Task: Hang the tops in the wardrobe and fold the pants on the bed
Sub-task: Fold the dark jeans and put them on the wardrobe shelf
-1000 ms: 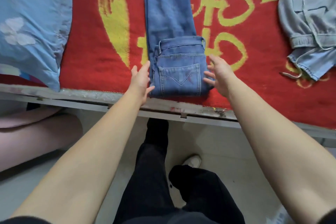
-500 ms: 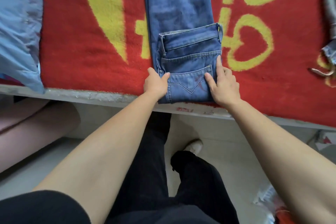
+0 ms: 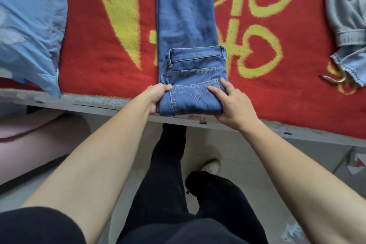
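Jeans (image 3: 190, 69) | folded end being held at bed (image 3: 297, 101) edge | left hand (image 3: 156, 95) fingers (image 3: 163, 87) being clamped round left side | right hand (image 3: 233, 105) fingers being clamped on right side

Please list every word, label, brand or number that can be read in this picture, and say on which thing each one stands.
No text can be read here.
On the red blanket: yellow shapes with hearts, perhaps ornamental lettering, cut off by the frame; not readable.
On the jeans: the back pocket shows only V-shaped stitching; no brand label is visible.
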Demonstrator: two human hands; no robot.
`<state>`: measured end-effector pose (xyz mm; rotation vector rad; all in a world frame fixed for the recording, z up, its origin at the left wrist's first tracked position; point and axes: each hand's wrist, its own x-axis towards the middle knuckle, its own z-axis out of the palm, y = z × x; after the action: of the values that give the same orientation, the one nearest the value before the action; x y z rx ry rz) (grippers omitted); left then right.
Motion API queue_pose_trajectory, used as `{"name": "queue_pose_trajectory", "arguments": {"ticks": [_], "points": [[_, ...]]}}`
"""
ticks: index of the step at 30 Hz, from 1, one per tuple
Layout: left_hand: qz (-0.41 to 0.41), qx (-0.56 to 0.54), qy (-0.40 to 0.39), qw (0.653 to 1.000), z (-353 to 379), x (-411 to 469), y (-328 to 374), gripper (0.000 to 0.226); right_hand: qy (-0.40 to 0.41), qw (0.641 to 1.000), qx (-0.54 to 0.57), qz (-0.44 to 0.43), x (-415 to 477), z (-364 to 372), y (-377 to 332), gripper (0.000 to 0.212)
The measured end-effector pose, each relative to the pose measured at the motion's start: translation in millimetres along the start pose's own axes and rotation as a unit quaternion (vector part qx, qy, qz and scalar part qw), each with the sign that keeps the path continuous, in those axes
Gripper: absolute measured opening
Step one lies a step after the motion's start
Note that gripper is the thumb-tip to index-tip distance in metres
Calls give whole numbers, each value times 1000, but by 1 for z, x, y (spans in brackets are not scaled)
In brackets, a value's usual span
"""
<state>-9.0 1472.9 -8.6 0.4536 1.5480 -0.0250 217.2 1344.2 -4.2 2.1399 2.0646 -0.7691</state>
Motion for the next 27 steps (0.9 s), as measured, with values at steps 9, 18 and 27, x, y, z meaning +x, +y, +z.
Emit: {"name": "queue_pose_trajectory", "arguments": {"ticks": [9, 18, 27], "points": [[-77, 154, -85, 981, -15, -73, -27, 22, -263, 960, 89, 28, -21, -110, -19, 44], [190, -68, -102, 974, -41, -50, 40, 76, -160, 929, 301, 141, 80, -158, -1, 48], [132, -9, 49, 990, -17, 36, 67, 94, -174, 943, 190, 210, 166, -91, 7, 89]]}}
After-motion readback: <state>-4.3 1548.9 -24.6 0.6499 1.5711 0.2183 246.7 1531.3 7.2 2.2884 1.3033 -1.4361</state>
